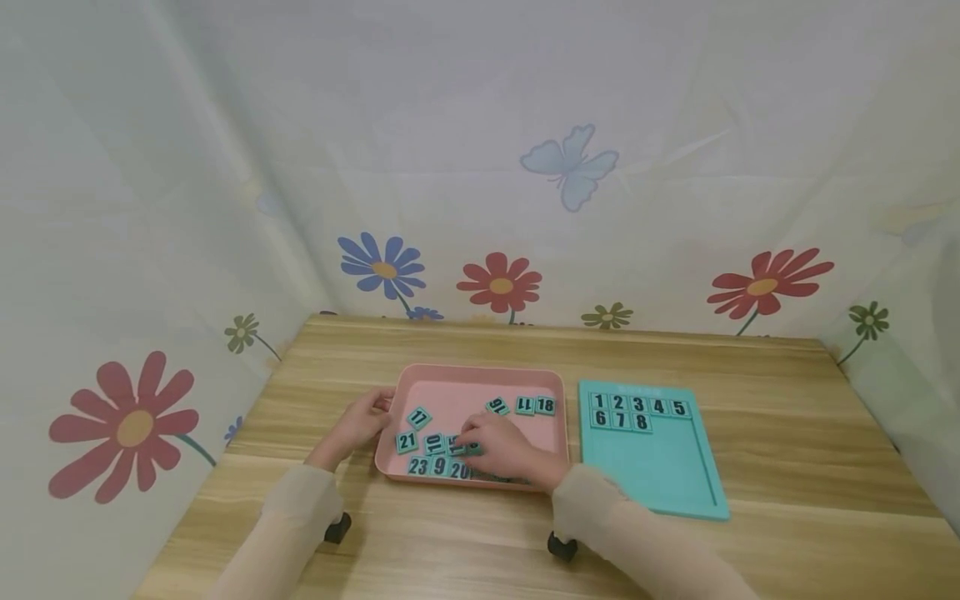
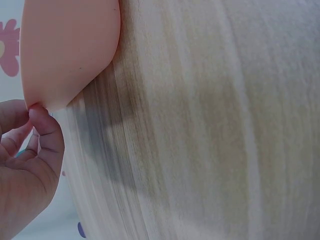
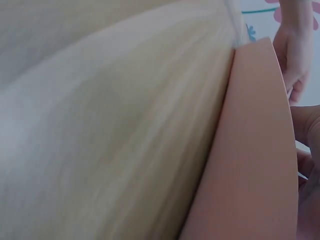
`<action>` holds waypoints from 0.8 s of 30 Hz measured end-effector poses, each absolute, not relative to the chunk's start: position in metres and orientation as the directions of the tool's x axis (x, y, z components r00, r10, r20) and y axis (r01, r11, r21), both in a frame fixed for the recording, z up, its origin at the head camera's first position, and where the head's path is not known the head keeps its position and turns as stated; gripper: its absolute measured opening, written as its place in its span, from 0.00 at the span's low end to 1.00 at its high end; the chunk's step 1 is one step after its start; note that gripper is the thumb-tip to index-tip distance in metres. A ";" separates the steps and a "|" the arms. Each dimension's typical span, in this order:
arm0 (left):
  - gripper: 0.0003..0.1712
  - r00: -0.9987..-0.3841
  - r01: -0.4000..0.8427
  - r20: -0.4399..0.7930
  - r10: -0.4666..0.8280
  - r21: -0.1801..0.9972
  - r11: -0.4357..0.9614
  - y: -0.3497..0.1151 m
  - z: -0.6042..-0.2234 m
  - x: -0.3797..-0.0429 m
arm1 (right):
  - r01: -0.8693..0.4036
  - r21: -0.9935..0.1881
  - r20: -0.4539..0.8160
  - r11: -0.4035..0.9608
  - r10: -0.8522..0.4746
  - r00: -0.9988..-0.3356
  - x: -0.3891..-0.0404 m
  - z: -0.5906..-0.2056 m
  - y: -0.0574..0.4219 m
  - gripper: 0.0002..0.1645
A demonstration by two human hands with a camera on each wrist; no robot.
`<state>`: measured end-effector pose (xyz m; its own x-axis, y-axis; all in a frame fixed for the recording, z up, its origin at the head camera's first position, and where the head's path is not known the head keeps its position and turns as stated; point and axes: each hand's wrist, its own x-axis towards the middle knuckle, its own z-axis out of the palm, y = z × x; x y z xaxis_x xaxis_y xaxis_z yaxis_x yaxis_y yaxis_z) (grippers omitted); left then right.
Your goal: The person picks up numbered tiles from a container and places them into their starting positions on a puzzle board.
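Note:
A pink tray holds several teal number tiles, among them 17, 21 and 23. My left hand pinches the tray's left rim; the left wrist view has thumb and finger together at its edge. Inside the tray, my right hand reaches down over the tiles, fingertips right at the 15 tile. The hand covers some tiles, and I cannot tell whether it grips one. In the right wrist view the tray wall hides most of its fingers.
Right of the tray lies a teal number board with tiles 1 to 5 in its top row and 6, 7 and 8 below. Both stand on a wooden table. A flower-printed cloth hangs behind the table.

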<state>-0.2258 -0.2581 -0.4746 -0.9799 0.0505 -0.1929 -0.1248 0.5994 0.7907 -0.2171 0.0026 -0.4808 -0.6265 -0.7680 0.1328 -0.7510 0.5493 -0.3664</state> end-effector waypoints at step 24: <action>0.25 -0.984 -0.103 -0.170 0.059 0.801 0.590 -0.258 -0.476 -0.226 | -0.705 -0.305 0.090 0.641 -0.717 -0.691 -0.215 -0.489 -0.027 0.15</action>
<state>-0.2258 -0.2578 -0.4762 -0.9837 0.0589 -0.1697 -0.1029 0.5899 0.8009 -0.2151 -0.0266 -0.4895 -0.6910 -0.7172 0.0904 -0.7048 0.6407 -0.3047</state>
